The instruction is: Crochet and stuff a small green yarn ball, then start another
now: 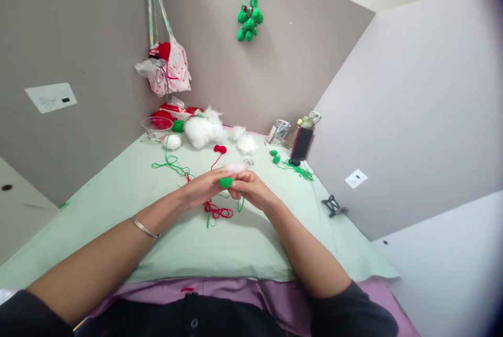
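Head view: green crocheted piece [225,182] is being pinched between left hand [204,187] and right hand [253,190], white stuffing [234,167] at its opening; stuffing pile [204,130] is lying far, within reach.

Both forearms reach forward, converging. Left hand [202,188] and right hand [253,190] meet fingertip to fingertip, fingers curled in a pinching grip.

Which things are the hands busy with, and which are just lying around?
In use:
- green crochet piece, pinched between left hand and right hand
- white stuffing tuft at the fingertips
- red yarn under the hands

Lying about:
- stuffing pile
- plastic bowl
- phone
- hanging green bunch
- pink bag
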Action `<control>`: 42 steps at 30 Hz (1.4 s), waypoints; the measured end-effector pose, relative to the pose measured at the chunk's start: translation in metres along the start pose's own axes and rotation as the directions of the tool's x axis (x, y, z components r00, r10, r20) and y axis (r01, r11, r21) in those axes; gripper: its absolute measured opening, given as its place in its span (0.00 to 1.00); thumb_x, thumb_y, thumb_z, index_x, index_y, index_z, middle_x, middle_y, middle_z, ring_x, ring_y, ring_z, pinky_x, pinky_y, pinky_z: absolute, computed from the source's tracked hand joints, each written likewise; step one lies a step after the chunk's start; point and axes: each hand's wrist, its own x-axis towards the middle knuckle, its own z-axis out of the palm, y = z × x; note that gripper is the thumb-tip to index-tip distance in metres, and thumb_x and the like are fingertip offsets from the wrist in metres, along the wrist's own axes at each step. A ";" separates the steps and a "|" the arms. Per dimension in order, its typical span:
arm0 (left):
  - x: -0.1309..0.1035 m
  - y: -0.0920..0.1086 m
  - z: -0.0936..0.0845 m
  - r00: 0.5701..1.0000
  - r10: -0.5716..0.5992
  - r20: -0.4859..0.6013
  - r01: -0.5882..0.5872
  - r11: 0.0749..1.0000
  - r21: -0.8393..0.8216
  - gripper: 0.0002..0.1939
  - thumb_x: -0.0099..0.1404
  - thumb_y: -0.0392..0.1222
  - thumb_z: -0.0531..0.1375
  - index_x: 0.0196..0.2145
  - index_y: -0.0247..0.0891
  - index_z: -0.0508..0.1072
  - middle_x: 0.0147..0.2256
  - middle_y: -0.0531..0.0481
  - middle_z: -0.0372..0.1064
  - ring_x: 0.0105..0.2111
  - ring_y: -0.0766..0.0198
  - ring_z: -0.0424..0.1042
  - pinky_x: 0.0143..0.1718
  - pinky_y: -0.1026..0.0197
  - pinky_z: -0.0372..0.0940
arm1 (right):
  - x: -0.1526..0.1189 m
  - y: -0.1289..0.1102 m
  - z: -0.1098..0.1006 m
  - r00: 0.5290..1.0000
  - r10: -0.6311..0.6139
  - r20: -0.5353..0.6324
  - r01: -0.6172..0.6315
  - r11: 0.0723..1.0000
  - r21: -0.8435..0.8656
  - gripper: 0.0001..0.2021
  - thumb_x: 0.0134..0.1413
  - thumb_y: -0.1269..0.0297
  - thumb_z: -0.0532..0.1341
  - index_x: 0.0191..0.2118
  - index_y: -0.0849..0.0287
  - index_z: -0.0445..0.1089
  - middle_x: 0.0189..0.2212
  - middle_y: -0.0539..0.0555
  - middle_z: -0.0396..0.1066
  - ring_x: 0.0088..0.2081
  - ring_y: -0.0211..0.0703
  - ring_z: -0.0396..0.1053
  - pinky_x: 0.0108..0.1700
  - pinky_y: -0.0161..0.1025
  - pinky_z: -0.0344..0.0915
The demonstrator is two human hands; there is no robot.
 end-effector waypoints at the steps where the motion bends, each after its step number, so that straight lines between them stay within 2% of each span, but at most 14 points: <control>1: 0.001 0.000 -0.003 1.000 0.011 -0.019 -0.010 1.000 0.022 0.15 0.59 0.52 0.67 0.27 0.36 0.76 0.25 0.46 0.75 0.32 0.56 0.74 0.42 0.55 0.68 | -0.001 -0.001 0.000 1.000 0.004 -0.003 -0.004 1.000 -0.007 0.19 0.45 0.46 0.71 0.26 0.58 0.72 0.19 0.47 0.67 0.22 0.34 0.58 0.27 0.36 0.56; 4: 0.007 -0.003 -0.013 0.987 0.076 -0.141 -0.068 0.996 0.059 0.12 0.58 0.47 0.68 0.33 0.35 0.77 0.28 0.48 0.77 0.33 0.57 0.75 0.41 0.57 0.67 | 0.000 -0.001 0.000 0.998 -0.002 -0.062 0.000 0.999 -0.037 0.19 0.46 0.46 0.70 0.26 0.58 0.70 0.18 0.46 0.65 0.21 0.33 0.55 0.26 0.35 0.53; 6: 0.009 -0.002 -0.018 0.960 0.139 -0.241 -0.127 0.990 0.064 0.15 0.57 0.44 0.68 0.41 0.36 0.76 0.34 0.49 0.78 0.36 0.59 0.75 0.43 0.60 0.67 | 0.003 0.001 -0.002 0.985 -0.036 -0.170 0.025 0.997 -0.070 0.18 0.49 0.47 0.68 0.26 0.57 0.68 0.17 0.44 0.62 0.20 0.33 0.53 0.26 0.35 0.51; 9: 0.008 0.004 -0.022 0.912 0.208 -0.353 -0.200 0.978 0.059 0.23 0.58 0.41 0.67 0.51 0.41 0.70 0.42 0.52 0.77 0.39 0.64 0.76 0.46 0.62 0.67 | 0.008 0.006 -0.009 0.923 -0.114 -0.368 0.058 0.985 -0.160 0.18 0.53 0.49 0.65 0.24 0.56 0.65 0.16 0.43 0.58 0.20 0.33 0.51 0.26 0.36 0.48; 11: 0.006 0.007 -0.020 0.912 0.209 -0.353 -0.203 0.978 0.055 0.21 0.59 0.43 0.66 0.49 0.41 0.69 0.43 0.51 0.76 0.39 0.64 0.76 0.45 0.61 0.68 | 0.011 0.010 -0.011 0.873 -0.169 -0.457 0.061 0.969 -0.241 0.17 0.53 0.52 0.64 0.23 0.57 0.64 0.16 0.44 0.59 0.21 0.34 0.52 0.27 0.36 0.48; 13: 0.004 0.007 -0.017 0.939 0.176 -0.295 -0.164 0.984 0.067 0.19 0.58 0.47 0.67 0.44 0.38 0.71 0.41 0.48 0.76 0.36 0.61 0.76 0.42 0.59 0.69 | 0.012 0.014 -0.011 0.841 -0.220 -0.495 0.060 0.946 -0.318 0.13 0.50 0.58 0.64 0.22 0.57 0.64 0.17 0.45 0.60 0.23 0.35 0.53 0.28 0.37 0.48; 16: 0.005 0.000 -0.013 0.969 0.122 -0.215 -0.095 0.987 0.132 0.19 0.52 0.48 0.71 0.37 0.35 0.75 0.33 0.48 0.75 0.31 0.62 0.74 0.37 0.60 0.68 | 0.013 0.017 -0.008 0.827 -0.272 -0.491 0.061 0.913 -0.403 0.05 0.43 0.67 0.61 0.22 0.57 0.65 0.19 0.45 0.60 0.26 0.36 0.55 0.30 0.37 0.50; 18: 0.008 -0.005 -0.014 0.968 0.123 -0.219 -0.082 0.979 0.185 0.19 0.50 0.47 0.72 0.36 0.35 0.76 0.32 0.50 0.75 0.31 0.63 0.72 0.36 0.62 0.65 | 0.014 0.019 -0.006 0.835 -0.285 -0.470 0.059 0.897 -0.438 0.01 0.39 0.69 0.59 0.23 0.57 0.66 0.20 0.45 0.60 0.26 0.37 0.55 0.31 0.37 0.52; 22: 0.013 -0.011 -0.019 0.929 0.189 -0.317 -0.110 0.961 0.252 0.23 0.48 0.47 0.72 0.40 0.37 0.73 0.38 0.51 0.74 0.37 0.61 0.72 0.39 0.63 0.64 | 0.013 0.020 -0.003 0.856 -0.299 -0.423 0.057 0.866 -0.497 0.03 0.44 0.68 0.56 0.24 0.57 0.65 0.21 0.46 0.60 0.26 0.38 0.56 0.31 0.37 0.53; 25: 0.015 -0.012 -0.021 0.908 0.206 -0.365 -0.102 0.953 0.284 0.25 0.46 0.48 0.72 0.40 0.39 0.71 0.39 0.51 0.73 0.37 0.60 0.72 0.38 0.62 0.64 | 0.011 0.022 -0.002 0.858 -0.323 -0.400 0.056 0.832 -0.552 0.05 0.48 0.67 0.55 0.24 0.56 0.65 0.22 0.47 0.62 0.28 0.39 0.57 0.34 0.37 0.55; 30: 0.015 -0.012 -0.023 0.914 0.188 -0.358 -0.069 0.945 0.321 0.21 0.45 0.46 0.70 0.38 0.37 0.74 0.34 0.52 0.74 0.34 0.60 0.72 0.39 0.61 0.64 | 0.009 0.026 -0.003 0.864 -0.340 -0.371 0.031 0.773 -0.634 0.05 0.49 0.68 0.55 0.26 0.56 0.67 0.22 0.47 0.62 0.27 0.39 0.57 0.34 0.37 0.54; 37: 0.019 -0.020 -0.033 0.931 0.168 -0.325 -0.049 0.937 0.345 0.16 0.47 0.44 0.67 0.35 0.36 0.76 0.31 0.51 0.75 0.30 0.62 0.71 0.35 0.62 0.63 | 0.006 0.024 -0.007 0.902 -0.320 -0.290 0.039 0.730 -0.682 0.09 0.58 0.64 0.53 0.31 0.56 0.70 0.25 0.49 0.68 0.28 0.40 0.63 0.35 0.36 0.57; 42: 0.018 -0.020 -0.033 0.938 0.164 -0.306 -0.031 0.917 0.398 0.15 0.47 0.46 0.66 0.33 0.36 0.76 0.28 0.52 0.73 0.29 0.61 0.69 0.32 0.62 0.62 | 0.002 0.019 -0.007 0.926 -0.302 -0.226 0.043 0.679 -0.733 0.06 0.56 0.68 0.54 0.28 0.54 0.64 0.22 0.47 0.65 0.27 0.40 0.60 0.35 0.37 0.55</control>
